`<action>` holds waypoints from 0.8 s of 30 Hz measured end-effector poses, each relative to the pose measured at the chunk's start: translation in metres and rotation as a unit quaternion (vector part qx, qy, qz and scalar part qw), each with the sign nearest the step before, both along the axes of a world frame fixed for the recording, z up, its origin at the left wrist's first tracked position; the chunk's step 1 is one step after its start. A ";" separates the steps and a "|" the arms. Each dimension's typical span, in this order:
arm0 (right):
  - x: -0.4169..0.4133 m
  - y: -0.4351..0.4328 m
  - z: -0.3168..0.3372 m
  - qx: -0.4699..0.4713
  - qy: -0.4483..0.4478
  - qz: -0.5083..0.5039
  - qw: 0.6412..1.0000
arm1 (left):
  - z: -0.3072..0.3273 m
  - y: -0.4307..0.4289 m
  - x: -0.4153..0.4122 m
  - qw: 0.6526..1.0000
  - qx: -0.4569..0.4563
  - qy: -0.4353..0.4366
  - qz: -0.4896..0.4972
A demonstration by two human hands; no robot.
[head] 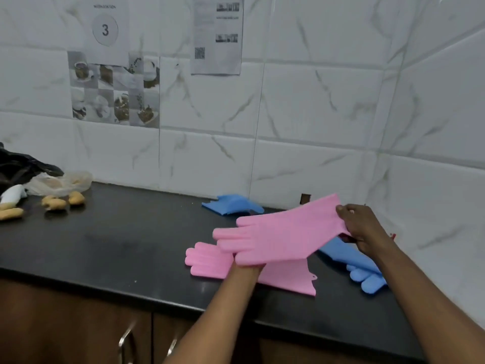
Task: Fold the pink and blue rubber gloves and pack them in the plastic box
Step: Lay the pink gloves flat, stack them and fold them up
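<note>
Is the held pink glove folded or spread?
Spread out: the held pink glove stretches full length from the right hand gripping its cuff to the left hand beneath it.

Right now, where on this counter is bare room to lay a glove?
The widest bare counter lies between the tan food pieces at left and the flat pink glove. The right side is crowded: the held pink glove, a blue glove below the right hand, a folded blue glove by the wall.
</note>
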State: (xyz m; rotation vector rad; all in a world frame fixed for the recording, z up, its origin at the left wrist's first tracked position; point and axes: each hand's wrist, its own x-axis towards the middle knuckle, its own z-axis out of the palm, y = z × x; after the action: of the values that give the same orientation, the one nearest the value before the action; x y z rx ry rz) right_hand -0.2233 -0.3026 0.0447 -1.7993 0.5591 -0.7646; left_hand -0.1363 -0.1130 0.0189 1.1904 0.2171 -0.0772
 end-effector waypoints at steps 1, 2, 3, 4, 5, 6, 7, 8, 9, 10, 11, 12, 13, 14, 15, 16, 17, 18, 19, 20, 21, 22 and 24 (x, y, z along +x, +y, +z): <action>0.000 -0.002 -0.011 0.018 0.007 -0.005 1.000 | -0.017 0.014 -0.007 0.995 -0.037 0.074 -0.059; 0.001 -0.003 -0.018 0.032 0.011 -0.009 0.999 | -0.032 0.016 -0.012 0.979 -0.131 0.130 -0.089; 0.002 -0.003 -0.024 0.042 0.010 -0.013 0.999 | -0.042 0.029 -0.010 0.946 -0.238 0.159 -0.152; 0.004 -0.003 -0.027 0.047 0.008 -0.019 0.999 | -0.050 0.048 -0.002 0.915 -0.326 0.165 -0.172; 0.005 -0.002 -0.028 0.051 0.005 -0.024 0.998 | -0.055 0.061 0.012 0.897 -0.367 0.177 -0.173; 0.008 0.000 -0.027 0.058 0.002 -0.025 0.998 | -0.057 0.071 0.020 0.882 -0.382 0.184 -0.205; 0.011 0.004 -0.025 0.067 -0.007 -0.021 0.998 | -0.051 0.075 0.023 0.875 -0.378 0.174 -0.247; 0.014 0.010 -0.023 0.074 -0.017 -0.014 0.997 | -0.044 0.083 0.027 0.878 -0.360 0.150 -0.279; 0.019 0.016 -0.019 0.073 -0.025 -0.009 0.997 | -0.035 0.087 0.032 0.891 -0.324 0.121 -0.296; 0.022 0.021 -0.015 0.061 -0.029 -0.008 0.998 | -0.025 0.090 0.038 0.910 -0.269 0.093 -0.300; 0.027 0.025 -0.011 0.050 -0.032 -0.006 0.998 | -0.014 0.094 0.046 0.928 -0.220 0.070 -0.293; 0.030 0.029 -0.007 0.044 -0.037 -0.001 0.998 | -0.003 0.099 0.057 0.944 -0.168 0.046 -0.282; 0.032 0.030 -0.003 0.042 -0.044 0.003 0.998 | 0.004 0.102 0.068 0.956 -0.118 0.028 -0.267; 0.033 0.032 -0.003 0.046 -0.046 0.007 0.998 | 0.007 0.106 0.079 0.963 -0.077 0.016 -0.257; 0.035 0.034 -0.006 0.052 -0.040 0.009 0.998 | 0.005 0.112 0.089 0.967 -0.034 0.008 -0.252; 0.036 0.035 -0.014 0.055 -0.023 0.013 0.998 | -0.002 0.118 0.098 0.967 0.011 0.009 -0.253; 0.038 0.035 -0.028 0.064 0.003 0.020 0.998 | -0.013 0.124 0.104 0.966 0.066 0.018 -0.251; 0.039 0.037 -0.045 0.071 0.042 0.026 0.996 | -0.027 0.130 0.106 0.958 0.133 0.035 -0.250; 0.039 0.038 -0.064 0.065 0.094 0.023 0.993 | -0.041 0.135 0.106 0.949 0.183 0.053 -0.250; 0.039 0.040 -0.082 0.049 0.145 0.011 0.988 | -0.052 0.139 0.105 0.946 0.198 0.068 -0.248; 0.037 0.040 -0.097 0.031 0.181 -0.004 0.983 | -0.061 0.140 0.104 0.950 0.180 0.080 -0.241; 0.036 0.040 -0.107 0.019 0.196 -0.020 0.980 | -0.065 0.142 0.103 0.956 0.159 0.084 -0.231; 0.035 0.037 -0.113 0.017 0.191 -0.036 0.981 | -0.068 0.142 0.105 0.962 0.143 0.078 -0.218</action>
State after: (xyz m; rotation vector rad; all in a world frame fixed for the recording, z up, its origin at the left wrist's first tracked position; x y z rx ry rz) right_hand -0.1878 -0.2658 -0.0681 -1.9126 0.8872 -0.4530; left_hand -0.0308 0.0289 -0.0494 1.5072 0.1018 -0.5423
